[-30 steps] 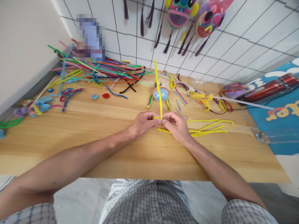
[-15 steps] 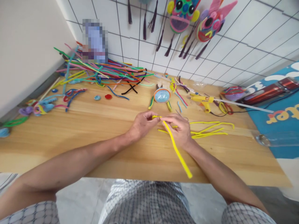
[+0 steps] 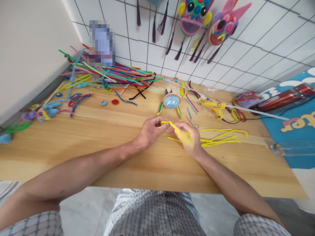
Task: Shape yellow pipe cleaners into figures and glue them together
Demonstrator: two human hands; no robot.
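A yellow pipe cleaner [image 3: 174, 126] runs between my two hands above the table. My left hand [image 3: 149, 132] pinches its short, twisted-looking end between thumb and fingers. My right hand [image 3: 194, 133] has its fingers curled at the longer part, whose tail is a yellow blur across that hand. Below and beyond the right hand lie several loose yellow pipe cleaners [image 3: 221, 141]. A light-blue oval shell with an orange rim [image 3: 171, 101] rests just past my hands, on top of pliers with green and yellow handles [image 3: 179, 112].
Many coloured pipe cleaners [image 3: 110, 73] are heaped at the back left. Toward the right lie a yellow glue gun [image 3: 215, 106], a red thermos [image 3: 283, 98] and a clear bottle [image 3: 292, 146]. Small scissors [image 3: 195, 125] lie behind my right hand. Decorated masks [image 3: 193, 16] hang on the tiled wall.
The pipe cleaner's long tail, which hung down toward the table's front edge, has swung up over my right hand and blurs. My left hand keeps its place.
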